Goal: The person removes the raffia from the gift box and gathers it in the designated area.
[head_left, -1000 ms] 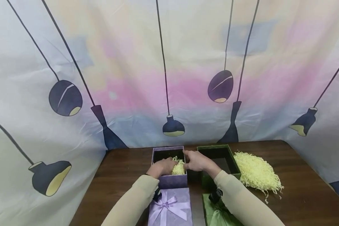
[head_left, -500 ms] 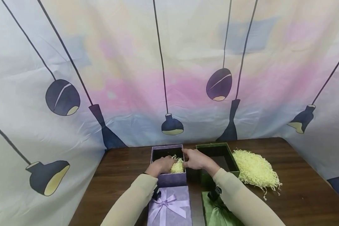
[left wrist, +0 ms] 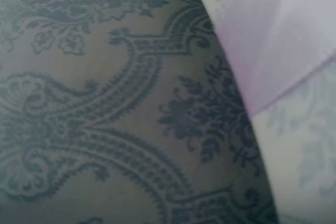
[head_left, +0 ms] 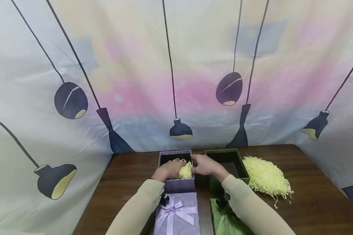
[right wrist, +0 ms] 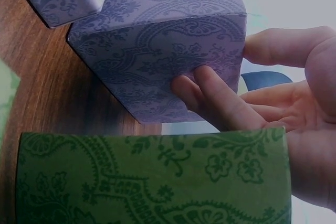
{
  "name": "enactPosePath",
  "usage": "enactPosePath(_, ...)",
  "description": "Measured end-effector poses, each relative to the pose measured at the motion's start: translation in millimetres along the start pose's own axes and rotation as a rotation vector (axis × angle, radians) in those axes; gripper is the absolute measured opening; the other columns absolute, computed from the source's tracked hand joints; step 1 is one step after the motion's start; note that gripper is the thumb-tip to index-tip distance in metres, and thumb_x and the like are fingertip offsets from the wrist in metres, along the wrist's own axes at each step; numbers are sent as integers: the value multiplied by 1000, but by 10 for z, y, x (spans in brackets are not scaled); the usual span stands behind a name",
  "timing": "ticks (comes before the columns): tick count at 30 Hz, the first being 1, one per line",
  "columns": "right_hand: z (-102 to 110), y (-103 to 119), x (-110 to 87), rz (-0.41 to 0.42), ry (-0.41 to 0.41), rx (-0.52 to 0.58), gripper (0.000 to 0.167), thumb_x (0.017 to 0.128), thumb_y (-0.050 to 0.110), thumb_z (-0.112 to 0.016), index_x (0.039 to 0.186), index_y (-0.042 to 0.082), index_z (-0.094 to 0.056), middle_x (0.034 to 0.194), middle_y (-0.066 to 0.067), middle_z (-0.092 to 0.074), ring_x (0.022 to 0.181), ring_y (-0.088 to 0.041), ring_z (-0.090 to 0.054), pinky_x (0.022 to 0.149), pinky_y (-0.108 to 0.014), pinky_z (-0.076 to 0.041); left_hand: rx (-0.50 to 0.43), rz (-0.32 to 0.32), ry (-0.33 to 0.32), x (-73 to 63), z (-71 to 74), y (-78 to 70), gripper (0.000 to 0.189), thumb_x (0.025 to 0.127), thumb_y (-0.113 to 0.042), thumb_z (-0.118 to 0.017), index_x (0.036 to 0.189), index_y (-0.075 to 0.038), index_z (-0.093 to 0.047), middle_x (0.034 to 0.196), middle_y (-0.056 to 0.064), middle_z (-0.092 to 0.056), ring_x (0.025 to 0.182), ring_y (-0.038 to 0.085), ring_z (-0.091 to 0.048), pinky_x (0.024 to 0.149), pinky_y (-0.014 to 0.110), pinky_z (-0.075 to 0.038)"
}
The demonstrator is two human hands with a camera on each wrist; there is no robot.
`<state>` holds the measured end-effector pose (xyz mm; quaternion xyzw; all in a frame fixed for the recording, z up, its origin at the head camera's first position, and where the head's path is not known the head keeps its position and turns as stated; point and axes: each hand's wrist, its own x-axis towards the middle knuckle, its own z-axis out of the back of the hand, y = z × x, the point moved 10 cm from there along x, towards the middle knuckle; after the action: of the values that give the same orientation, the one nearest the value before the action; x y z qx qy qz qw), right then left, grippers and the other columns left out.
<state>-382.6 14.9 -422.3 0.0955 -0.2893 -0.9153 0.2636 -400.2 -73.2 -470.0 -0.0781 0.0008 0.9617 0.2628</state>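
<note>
My left hand [head_left: 171, 168] reaches into the open purple gift box [head_left: 180, 186], beside a clump of pale yellow shredded paper [head_left: 186, 172]. Its fingertips are hidden down in the box. With my right hand [head_left: 206, 165] I hold the box's right wall: the thumb sits at the rim, and fingers [right wrist: 210, 85] press the patterned outer side in the right wrist view. The purple lid [head_left: 190, 204] with its ribbon bow lies in front of the box. Only the patterned box wall [left wrist: 105, 103] and part of the ribbon [left wrist: 278, 40] show in the left wrist view.
An open green box [head_left: 230, 163] stands just right of the purple one, under my right forearm. Its green lid [head_left: 217, 213] with a bow lies in front. A heap of yellow shredded paper [head_left: 267, 178] spreads to its right. A patterned curtain [head_left: 141, 81] hangs behind the table [head_left: 126, 169].
My left hand has shifted slightly toward the back inside the purple box, and the paper beside it has changed shape a little. The right hand keeps its place on the box wall.
</note>
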Motion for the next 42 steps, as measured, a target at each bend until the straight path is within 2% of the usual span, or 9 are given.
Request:
enactPosePath(3,-42,-15,-3,0,11,10,71,84,10,-69,145,-8,-37,90,-3,-69,61,-11,-54,56,-27,-43,-7,-13,-31,-26,17,-16,55,82,-19,-75,134,-24,-59,132,13,-56,109,36,-61,81,46,-54)
enactPosePath(8,20,2,-1,-8,4,-2,71,84,12,-69,145,-7,-38,94,-6,-68,61,-12,-52,57,-27,-42,-4,-33,-100,-62,196,-49,56,83,-16,-73,136,-24,-57,134,14,-55,109,36,-61,81,46,-54)
enactPosePath(13,105,18,-9,8,2,-30,72,85,13,-67,146,-7,-36,72,0,-56,53,-11,-43,55,-26,-38,12,-77,-142,-44,352,-82,57,81,-10,-72,133,-25,-57,134,13,-55,108,34,-62,82,43,-54)
enactPosePath(16,124,15,-16,26,-12,-33,72,84,12,-66,146,-7,-37,66,2,-49,51,-11,-40,56,-26,-37,12,-90,-158,-30,386,-80,57,78,-9,-74,131,-25,-58,130,11,-56,105,31,-62,80,41,-53)
enactPosePath(22,54,-2,-22,30,2,-26,72,83,14,-67,146,-6,-38,73,0,-56,54,-10,-45,57,-27,-39,11,-49,-139,-68,347,-20,61,77,-8,-73,133,-25,-56,138,13,-53,119,35,-57,90,47,-51)
enactPosePath(25,60,6,-26,37,-13,-33,70,82,12,-67,144,-6,-40,83,-5,-61,57,-12,-46,60,-28,-40,12,-56,-184,-97,416,-22,60,74,-10,-76,129,-25,-58,132,14,-55,113,35,-59,87,47,-52)
enactPosePath(30,87,55,-29,88,-43,-52,58,79,12,-69,133,-2,-52,107,-10,-65,76,-16,-54,70,-32,-45,-9,-71,-229,-135,506,-22,56,73,-18,-79,125,-25,-58,119,10,-55,96,27,-60,77,42,-52)
enactPosePath(39,64,66,-11,99,-35,-42,44,79,9,-70,122,7,-58,92,-2,-62,73,-16,-52,66,-30,-43,-10,-99,-272,-181,562,-20,58,71,-19,-81,124,-23,-59,116,8,-55,100,24,-57,82,41,-51)
enactPosePath(42,51,64,-12,105,-35,-45,44,80,11,-71,122,9,-59,96,-3,-64,75,-15,-53,68,-30,-44,-31,-125,-290,-210,611,-39,59,70,-17,-81,124,-21,-59,116,8,-56,100,23,-57,82,40,-51)
